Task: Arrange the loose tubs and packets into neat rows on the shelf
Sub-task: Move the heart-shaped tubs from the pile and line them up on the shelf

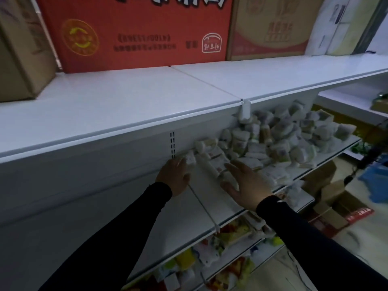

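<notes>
A jumbled heap of pale tubs and packets (287, 135) covers the right part of the white shelf (189, 215). At its left end a short line of white packets (212, 162) lies beside the back panel. My left hand (175, 178) reaches to that end with fingers straight, its fingertips touching a small white packet (190, 159). My right hand (246, 182) is spread flat, fingers extended, against the near side of the packet line. Neither hand grips anything.
A thin white divider (204, 208) runs across the shelf below my left hand. Above is a wide white shelf (126, 106) bearing a red carton (136, 32) and brown cartons (23, 51). Lower shelves hold colourful packets (226, 240). Cardboard boxes (333, 202) sit on the floor at right.
</notes>
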`<state>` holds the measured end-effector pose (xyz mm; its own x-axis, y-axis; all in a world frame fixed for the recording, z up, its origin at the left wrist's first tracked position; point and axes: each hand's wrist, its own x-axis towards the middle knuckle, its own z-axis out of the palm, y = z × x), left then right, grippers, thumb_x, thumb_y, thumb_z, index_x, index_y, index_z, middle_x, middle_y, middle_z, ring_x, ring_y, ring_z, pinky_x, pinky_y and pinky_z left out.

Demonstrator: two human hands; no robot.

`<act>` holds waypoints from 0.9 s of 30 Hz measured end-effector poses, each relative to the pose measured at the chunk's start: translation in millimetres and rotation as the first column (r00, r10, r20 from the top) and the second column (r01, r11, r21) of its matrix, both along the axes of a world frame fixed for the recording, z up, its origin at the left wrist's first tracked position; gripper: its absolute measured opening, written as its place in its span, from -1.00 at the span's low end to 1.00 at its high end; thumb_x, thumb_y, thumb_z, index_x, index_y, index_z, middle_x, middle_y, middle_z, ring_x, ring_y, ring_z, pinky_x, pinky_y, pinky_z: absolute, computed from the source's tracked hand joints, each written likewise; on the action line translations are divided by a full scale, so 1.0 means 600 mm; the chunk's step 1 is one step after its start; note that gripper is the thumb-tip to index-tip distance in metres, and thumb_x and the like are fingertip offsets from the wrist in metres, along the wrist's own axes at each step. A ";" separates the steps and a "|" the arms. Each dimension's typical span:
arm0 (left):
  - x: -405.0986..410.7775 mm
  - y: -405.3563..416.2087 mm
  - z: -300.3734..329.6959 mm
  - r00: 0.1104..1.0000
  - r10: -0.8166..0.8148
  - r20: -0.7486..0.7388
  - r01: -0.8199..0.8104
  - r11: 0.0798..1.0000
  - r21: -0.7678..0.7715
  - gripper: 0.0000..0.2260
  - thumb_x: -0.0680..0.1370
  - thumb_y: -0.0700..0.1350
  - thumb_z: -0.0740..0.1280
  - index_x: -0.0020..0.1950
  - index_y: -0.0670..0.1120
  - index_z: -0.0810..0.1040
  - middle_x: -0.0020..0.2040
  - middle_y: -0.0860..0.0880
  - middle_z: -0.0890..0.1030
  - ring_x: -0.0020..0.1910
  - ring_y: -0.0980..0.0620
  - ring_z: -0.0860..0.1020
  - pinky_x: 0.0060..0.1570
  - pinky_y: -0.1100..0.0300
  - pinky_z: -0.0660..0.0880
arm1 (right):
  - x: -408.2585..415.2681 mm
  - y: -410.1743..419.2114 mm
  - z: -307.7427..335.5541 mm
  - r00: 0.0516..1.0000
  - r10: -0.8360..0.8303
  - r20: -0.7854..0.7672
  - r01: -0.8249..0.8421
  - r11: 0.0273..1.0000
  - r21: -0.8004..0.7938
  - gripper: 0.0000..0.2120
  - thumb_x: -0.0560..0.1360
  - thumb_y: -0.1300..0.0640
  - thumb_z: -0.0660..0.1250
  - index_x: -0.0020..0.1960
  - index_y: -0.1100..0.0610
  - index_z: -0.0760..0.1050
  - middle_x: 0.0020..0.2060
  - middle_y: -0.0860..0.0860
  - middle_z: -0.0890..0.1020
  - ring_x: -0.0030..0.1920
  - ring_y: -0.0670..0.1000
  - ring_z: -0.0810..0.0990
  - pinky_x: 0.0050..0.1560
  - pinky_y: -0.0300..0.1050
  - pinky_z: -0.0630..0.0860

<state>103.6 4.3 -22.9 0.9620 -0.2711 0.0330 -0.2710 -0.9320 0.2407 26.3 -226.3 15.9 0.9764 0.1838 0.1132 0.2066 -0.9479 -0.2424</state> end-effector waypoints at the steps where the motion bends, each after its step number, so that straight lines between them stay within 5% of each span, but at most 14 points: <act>1: 0.020 -0.010 -0.002 1.000 0.007 -0.012 -0.007 1.000 0.030 -0.44 0.66 0.07 0.11 0.59 -0.14 0.05 0.57 -0.17 0.10 0.53 -0.17 0.11 0.47 0.01 0.14 | 0.020 -0.008 -0.002 1.000 -0.002 -0.008 0.002 1.000 0.005 -0.40 0.58 -0.25 0.06 0.55 -0.03 0.10 0.54 0.01 0.13 0.49 0.06 0.19 0.40 -0.06 0.23; 6: 0.064 -0.048 -0.018 0.997 0.073 -0.025 -0.069 0.986 0.153 -0.39 0.64 0.07 0.15 0.59 -0.13 0.00 0.57 -0.16 0.08 0.54 -0.18 0.07 0.49 0.00 0.08 | 0.110 -0.040 -0.022 0.996 0.055 -0.076 -0.049 0.996 0.079 -0.39 0.58 -0.25 0.07 0.54 -0.04 0.10 0.54 -0.02 0.11 0.49 0.07 0.20 0.41 -0.03 0.25; 11: 0.065 -0.061 -0.025 0.983 0.173 -0.060 -0.177 0.983 -0.054 -0.49 0.57 -0.01 0.28 0.50 -0.08 0.28 0.34 -0.21 0.34 0.28 -0.23 0.41 0.28 0.02 0.38 | 0.220 -0.040 -0.043 0.986 0.161 -0.030 -0.157 0.982 0.101 -0.39 0.58 -0.15 0.16 0.53 0.09 0.14 0.51 0.11 0.19 0.47 0.15 0.24 0.41 0.00 0.25; 15: 0.048 -0.065 -0.027 0.955 0.267 -0.129 -0.274 0.961 -0.043 -0.48 0.57 0.07 0.30 0.48 -0.08 0.32 0.34 -0.18 0.35 0.29 -0.20 0.40 0.27 0.07 0.37 | 0.294 -0.017 -0.055 0.949 0.312 0.053 -0.316 0.943 0.105 -0.30 0.51 -0.22 0.15 0.51 0.16 0.19 0.48 0.20 0.24 0.45 0.22 0.25 0.41 0.06 0.22; 21: 0.026 -0.085 -0.012 0.908 0.329 -0.259 -0.309 0.944 0.113 -0.28 0.52 0.29 0.07 0.60 0.01 -0.04 0.43 -0.15 0.40 0.35 -0.20 0.37 0.35 0.13 0.21 | 0.358 0.003 -0.078 0.900 0.434 0.047 -0.430 0.899 -0.080 -0.30 0.49 -0.14 0.30 0.53 0.03 0.14 0.39 0.20 0.29 0.41 0.23 0.22 0.34 0.15 0.32; 27: 0.000 -0.090 -0.017 0.905 0.392 -0.163 -0.396 0.918 0.010 -0.35 0.58 0.15 0.26 0.58 0.11 0.03 0.28 -0.17 0.46 0.25 -0.20 0.39 0.22 0.05 0.35 | 0.358 -0.002 -0.072 0.911 0.408 0.052 -0.407 0.913 -0.036 -0.37 0.47 -0.09 0.37 0.45 0.06 0.28 0.31 0.16 0.30 0.34 0.22 0.29 0.28 0.05 0.36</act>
